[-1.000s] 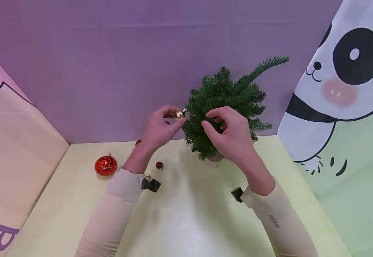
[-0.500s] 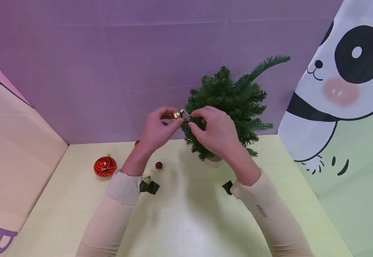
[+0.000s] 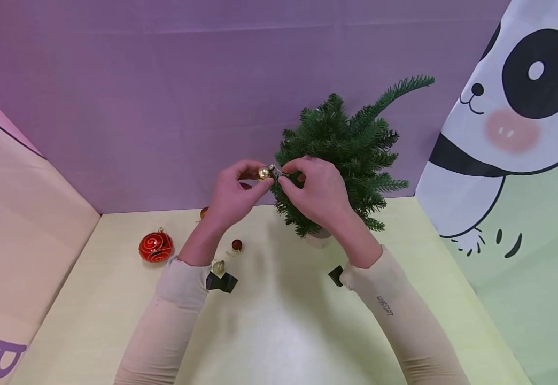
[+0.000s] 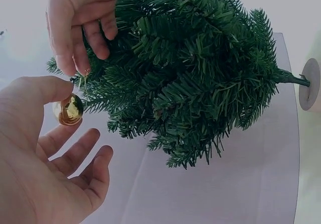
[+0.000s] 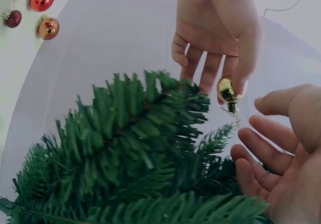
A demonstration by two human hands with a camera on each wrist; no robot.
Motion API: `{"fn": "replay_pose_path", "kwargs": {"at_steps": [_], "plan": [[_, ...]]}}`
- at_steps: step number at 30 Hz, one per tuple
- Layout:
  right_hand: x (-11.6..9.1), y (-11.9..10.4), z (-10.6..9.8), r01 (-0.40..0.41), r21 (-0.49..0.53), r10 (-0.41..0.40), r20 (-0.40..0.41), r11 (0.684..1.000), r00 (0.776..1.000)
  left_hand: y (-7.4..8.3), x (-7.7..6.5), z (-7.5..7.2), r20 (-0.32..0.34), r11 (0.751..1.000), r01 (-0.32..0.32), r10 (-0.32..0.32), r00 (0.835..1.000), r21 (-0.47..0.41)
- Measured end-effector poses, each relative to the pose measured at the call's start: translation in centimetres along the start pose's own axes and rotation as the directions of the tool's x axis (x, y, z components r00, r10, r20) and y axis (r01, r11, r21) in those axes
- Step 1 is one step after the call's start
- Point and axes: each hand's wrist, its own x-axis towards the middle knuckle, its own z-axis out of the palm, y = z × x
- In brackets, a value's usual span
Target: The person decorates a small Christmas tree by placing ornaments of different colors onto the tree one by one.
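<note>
Between thumb and fingers, my left hand point(image 3: 238, 192) pinches a small shiny gold Christmas bauble point(image 3: 263, 172) at the left side of a small artificial Christmas tree point(image 3: 339, 133). From the bauble's cap a thin gold hanging loop point(image 5: 234, 116) points toward my right hand point(image 3: 319, 187). That hand is in front of the branches, thumb and index fingertips close to the loop. In the right wrist view a gap shows between this thumb and index finger, with the loop just beyond the fingertips. A green branch tip point(image 5: 216, 138) lies right beside the loop.
On the pale table point(image 3: 269, 331) to the left lie a large red bauble point(image 3: 156, 246), a small dark red one point(image 3: 237, 245), a small gold one point(image 3: 218, 267) and an orange one point(image 3: 204, 212). The tree's pale base point(image 3: 318, 239) stands near the purple backdrop point(image 3: 187, 107).
My right hand has moved left to the bauble's hanging loop, its thumb and index finger drawing closer together. The left hand still pinches the gold bauble and has shifted slightly left.
</note>
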Motion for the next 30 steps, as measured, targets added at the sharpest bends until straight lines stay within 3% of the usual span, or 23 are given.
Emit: {"fn": "replay_pose_path", "kwargs": {"at_steps": [4,13,19,30], "plan": [[-0.1,0.1,0.5,-0.012,0.035,0.013,-0.027,0.999,1.0,0.0,-0.2,0.0,0.002,1.0,0.006,-0.006,1.0,-0.008],[-0.3,0.3,0.9,0.014,0.006,-0.014,-0.061,1.0,0.998,0.1,-0.6,0.1,0.002,1.0,-0.001,0.001,1.0,-0.013],[-0.4,0.1,1.0,0.024,-0.071,-0.026,-0.029,0.997,0.999,-0.2,-0.8,0.1,0.008,1.0,-0.005,0.005,1.0,-0.03],[-0.4,0.6,1.5,0.068,-0.165,-0.081,-0.071,0.984,0.994,-0.3,-1.0,0.2,0.021,0.998,-0.014,0.016,1.0,-0.064]]}}
